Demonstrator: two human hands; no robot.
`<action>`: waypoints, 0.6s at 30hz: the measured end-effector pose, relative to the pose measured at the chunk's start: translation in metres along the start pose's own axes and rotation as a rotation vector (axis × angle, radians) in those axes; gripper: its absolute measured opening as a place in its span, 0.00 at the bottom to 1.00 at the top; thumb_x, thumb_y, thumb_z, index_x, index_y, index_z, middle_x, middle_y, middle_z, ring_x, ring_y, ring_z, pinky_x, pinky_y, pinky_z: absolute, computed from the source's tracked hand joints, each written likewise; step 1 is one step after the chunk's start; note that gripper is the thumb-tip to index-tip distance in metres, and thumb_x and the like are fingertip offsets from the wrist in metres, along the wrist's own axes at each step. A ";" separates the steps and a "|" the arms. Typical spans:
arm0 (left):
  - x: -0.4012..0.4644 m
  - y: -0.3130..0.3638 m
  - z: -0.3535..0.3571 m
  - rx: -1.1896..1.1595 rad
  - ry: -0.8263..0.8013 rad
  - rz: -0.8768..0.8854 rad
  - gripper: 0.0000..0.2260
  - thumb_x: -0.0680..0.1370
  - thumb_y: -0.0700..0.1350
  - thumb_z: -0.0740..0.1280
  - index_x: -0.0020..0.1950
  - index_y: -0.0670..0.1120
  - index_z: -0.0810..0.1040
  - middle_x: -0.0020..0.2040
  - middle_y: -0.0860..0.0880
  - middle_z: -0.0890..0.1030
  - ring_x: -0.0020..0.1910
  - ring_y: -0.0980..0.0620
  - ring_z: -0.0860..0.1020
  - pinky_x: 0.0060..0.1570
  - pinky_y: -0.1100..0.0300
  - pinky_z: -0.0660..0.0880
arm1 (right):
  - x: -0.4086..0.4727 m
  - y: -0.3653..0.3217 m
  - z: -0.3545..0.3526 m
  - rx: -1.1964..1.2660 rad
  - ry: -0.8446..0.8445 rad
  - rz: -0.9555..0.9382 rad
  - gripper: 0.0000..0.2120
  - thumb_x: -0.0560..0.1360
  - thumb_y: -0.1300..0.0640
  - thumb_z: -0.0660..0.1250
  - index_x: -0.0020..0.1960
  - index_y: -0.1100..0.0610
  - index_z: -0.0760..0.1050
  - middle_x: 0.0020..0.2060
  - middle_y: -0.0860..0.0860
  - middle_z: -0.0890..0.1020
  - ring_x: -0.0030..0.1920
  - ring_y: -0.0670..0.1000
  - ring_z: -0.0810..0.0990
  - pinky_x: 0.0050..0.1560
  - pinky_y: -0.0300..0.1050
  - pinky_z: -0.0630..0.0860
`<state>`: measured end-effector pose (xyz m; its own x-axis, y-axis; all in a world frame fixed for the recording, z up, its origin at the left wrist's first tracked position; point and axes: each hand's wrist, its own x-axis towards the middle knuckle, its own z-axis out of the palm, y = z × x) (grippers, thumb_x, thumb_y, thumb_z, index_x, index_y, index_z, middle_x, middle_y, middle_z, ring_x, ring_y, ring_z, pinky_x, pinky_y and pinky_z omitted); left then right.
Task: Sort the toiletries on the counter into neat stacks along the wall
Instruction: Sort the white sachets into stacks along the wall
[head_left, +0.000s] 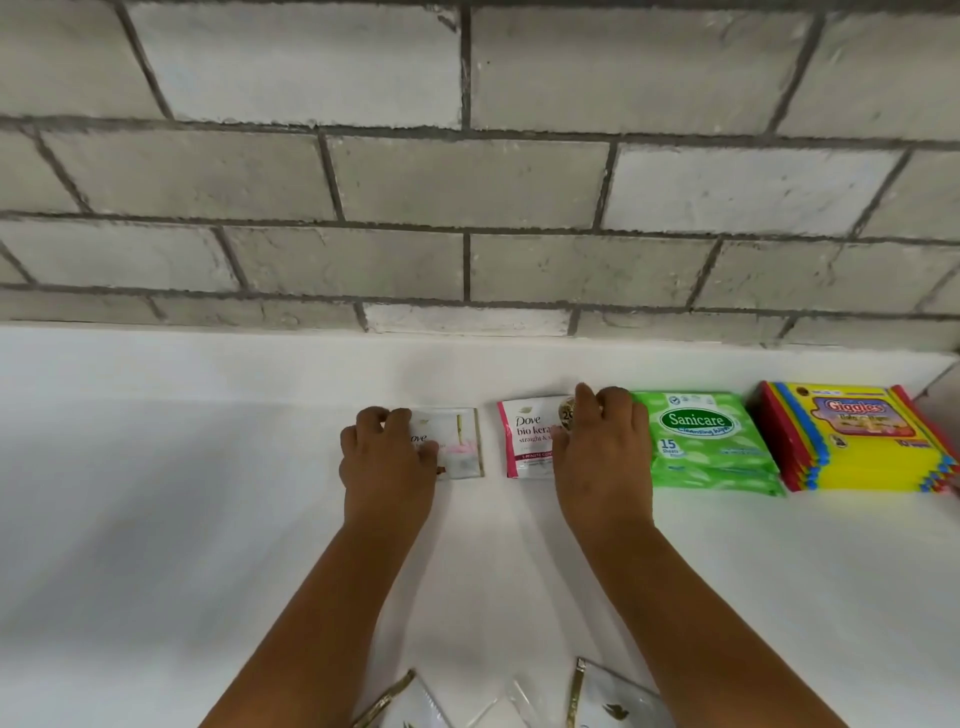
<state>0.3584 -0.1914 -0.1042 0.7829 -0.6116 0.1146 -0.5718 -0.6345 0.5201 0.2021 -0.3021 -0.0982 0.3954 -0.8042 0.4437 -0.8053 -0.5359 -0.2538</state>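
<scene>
Desk (208, 493): plain white, unpatterned. Wall (467, 182), upper half of frame: pale grey-white blocks in a running-bond pattern with darker grey joints. Left sachet (460, 441), centre of frame: white with a gold edge and a pink motif. Second sachet (530, 439): white face, pink border and band, gold round badge. Wipes pack (706, 441), centre right: bright green with a lighter leaf pattern and a white oval label. Stack of packs (857, 441), far right: yellow faces, with red, blue and yellow striped edges. Loose sachets (613, 701), bottom edge: white with gold trim.

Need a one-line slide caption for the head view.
Left hand and right hand each set a Dove sachet by the wall, beside stacked Sanicare wipes and Giggles packs.
</scene>
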 end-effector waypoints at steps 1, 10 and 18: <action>-0.001 0.000 -0.001 0.011 0.014 0.034 0.17 0.78 0.48 0.65 0.67 0.47 0.73 0.67 0.46 0.69 0.66 0.44 0.66 0.58 0.50 0.70 | -0.001 0.001 0.000 0.017 0.017 -0.049 0.22 0.71 0.59 0.73 0.63 0.64 0.76 0.54 0.61 0.77 0.53 0.61 0.73 0.57 0.56 0.74; -0.008 -0.001 0.011 0.004 -0.124 0.200 0.19 0.82 0.49 0.59 0.73 0.49 0.70 0.75 0.49 0.66 0.75 0.50 0.63 0.72 0.55 0.62 | -0.006 -0.002 0.014 0.195 -0.310 -0.224 0.21 0.80 0.53 0.61 0.71 0.59 0.69 0.71 0.59 0.69 0.74 0.62 0.61 0.75 0.52 0.54; -0.008 0.002 0.009 0.066 -0.165 0.246 0.18 0.83 0.49 0.56 0.73 0.48 0.68 0.76 0.48 0.65 0.75 0.48 0.62 0.71 0.55 0.61 | -0.005 -0.007 0.015 0.172 -0.310 -0.187 0.21 0.81 0.53 0.59 0.72 0.59 0.67 0.72 0.59 0.67 0.75 0.62 0.59 0.76 0.50 0.48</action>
<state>0.3487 -0.1920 -0.1120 0.5719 -0.8155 0.0885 -0.7582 -0.4843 0.4366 0.2119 -0.2981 -0.1118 0.6641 -0.7139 0.2218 -0.6315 -0.6945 -0.3448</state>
